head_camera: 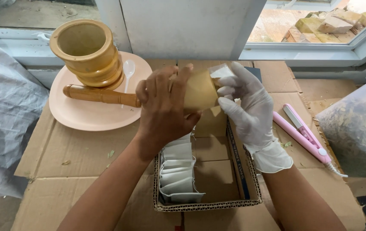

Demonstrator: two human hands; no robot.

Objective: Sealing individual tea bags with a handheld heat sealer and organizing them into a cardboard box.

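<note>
At the centre of the frame, the bare left hand (163, 109) and the right hand in a white disposable glove (247, 107) together hold a small tan paper pouch with a clear top edge (202, 87) above the work surface. The left hand's fingers are curled around the pouch's left side, clasping it from behind, while the gloved right hand's thumb and fingertips pinch the clear end at its right. Directly below them, at lower centre, sits a shallow open brown corrugated cardboard box (238, 171), with a row of small white sachets (178, 171) standing on edge along its left side. The box rests on flattened brown cardboard sheets (76, 149) covering the surface. In the upper left, a round pale pink plate (80, 115) carries a yellowish wooden mortar (86, 51), a wooden pestle (99, 95) lying on its side, and a small white plastic spoon (128, 70). To the right of the gloved hand lies a slim pink handheld heat sealer (305, 137). At the right edge stands a clear plastic container of dried green leaves (358, 128). Grey plastic sheeting (3, 111) fills the left edge.
</note>
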